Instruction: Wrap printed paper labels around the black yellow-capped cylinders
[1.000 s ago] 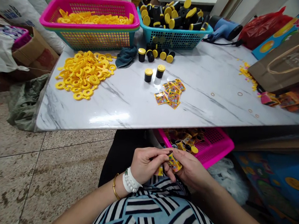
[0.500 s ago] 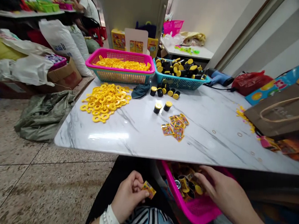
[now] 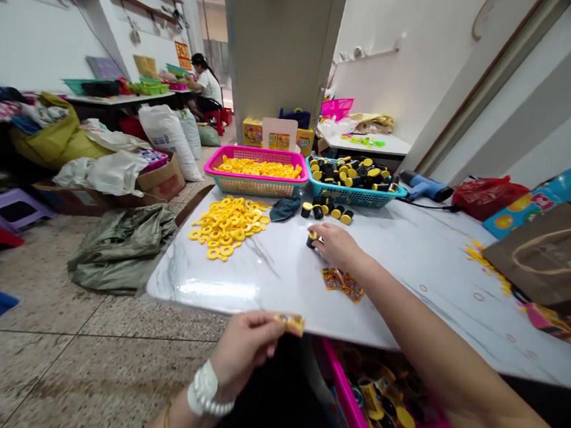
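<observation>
My left hand [image 3: 251, 338] pinches a small yellow printed packet [image 3: 295, 325] between thumb and fingers, just off the table's front edge. Over the middle of the table, my right hand [image 3: 335, 245] has its fingers closed around a small black canister with a yellow lid [image 3: 311, 240], which stands upright. My right hand and forearm partly cover several similar printed packets [image 3: 342, 282] lying flat on the tabletop. Behind the hand, several more black canisters [image 3: 318, 211] stand or lie in a loose group beside a dark cloth [image 3: 284, 209].
Yellow ring-shaped pieces [image 3: 228, 226] lie heaped on the left. At the back stand a pink basket [image 3: 255, 153] of yellow pieces and a teal basket [image 3: 356, 196] of canisters. Below the table edge is a pink bin [image 3: 350, 400] holding canisters. A paper bag [image 3: 549, 254] stands right.
My right hand has left the pink bin and moved up onto the table, taking hold of a canister. My left hand has risen towards the table edge with its packet. The view has tilted up.
</observation>
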Demonstrator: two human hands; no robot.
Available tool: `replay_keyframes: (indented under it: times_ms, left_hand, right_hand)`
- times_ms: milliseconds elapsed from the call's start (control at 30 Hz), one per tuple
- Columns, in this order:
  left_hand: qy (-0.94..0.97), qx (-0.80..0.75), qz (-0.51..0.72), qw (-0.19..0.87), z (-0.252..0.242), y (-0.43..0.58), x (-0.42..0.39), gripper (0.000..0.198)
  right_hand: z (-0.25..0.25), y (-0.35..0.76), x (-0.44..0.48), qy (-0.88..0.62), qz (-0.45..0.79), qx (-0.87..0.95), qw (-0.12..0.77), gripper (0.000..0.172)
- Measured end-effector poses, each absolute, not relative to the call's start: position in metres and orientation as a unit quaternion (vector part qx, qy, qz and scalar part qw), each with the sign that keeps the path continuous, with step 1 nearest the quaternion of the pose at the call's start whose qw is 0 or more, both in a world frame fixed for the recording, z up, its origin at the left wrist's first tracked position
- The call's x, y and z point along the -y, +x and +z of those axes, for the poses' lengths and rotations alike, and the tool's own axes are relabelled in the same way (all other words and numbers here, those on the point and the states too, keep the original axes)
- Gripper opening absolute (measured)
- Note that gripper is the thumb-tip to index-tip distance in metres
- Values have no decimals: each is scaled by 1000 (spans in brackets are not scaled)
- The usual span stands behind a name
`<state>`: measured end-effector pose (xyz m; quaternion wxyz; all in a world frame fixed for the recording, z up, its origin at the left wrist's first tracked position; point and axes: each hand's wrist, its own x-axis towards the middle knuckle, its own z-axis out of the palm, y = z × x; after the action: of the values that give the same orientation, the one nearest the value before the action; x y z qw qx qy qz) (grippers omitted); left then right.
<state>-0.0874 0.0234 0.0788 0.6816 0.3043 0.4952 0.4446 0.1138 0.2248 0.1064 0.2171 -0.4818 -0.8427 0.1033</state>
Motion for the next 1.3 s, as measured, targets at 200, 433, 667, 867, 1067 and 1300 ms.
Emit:
replay_keyframes:
  times_ms: [200, 433, 667, 867, 1067, 1300]
  left_hand:
    - [174, -407, 556, 703, 107, -109, -90, 14]
    - [116, -333, 542, 763, 103, -87, -111, 7]
    - [125, -316, 550, 763, 98, -71, -115, 11]
    - [120, -300, 553, 768, 103, -63, -116, 8]
    - [90, -279, 542, 788, 105, -61, -117, 5]
    - [184, -333, 577, 723, 104, -54, -109, 23]
  right_hand:
    - [112, 109, -183, -463, 285, 754, 370, 26]
    - [116, 106, -155, -345, 606, 546, 465, 33]
    - [118, 106, -137, -381, 478, 621, 490, 30]
    - [117, 109, -132, -382, 503, 584, 510, 28]
    - [113, 110, -128, -428, 428, 623, 495, 26]
    - [112, 110, -118, -405, 344, 696, 484, 26]
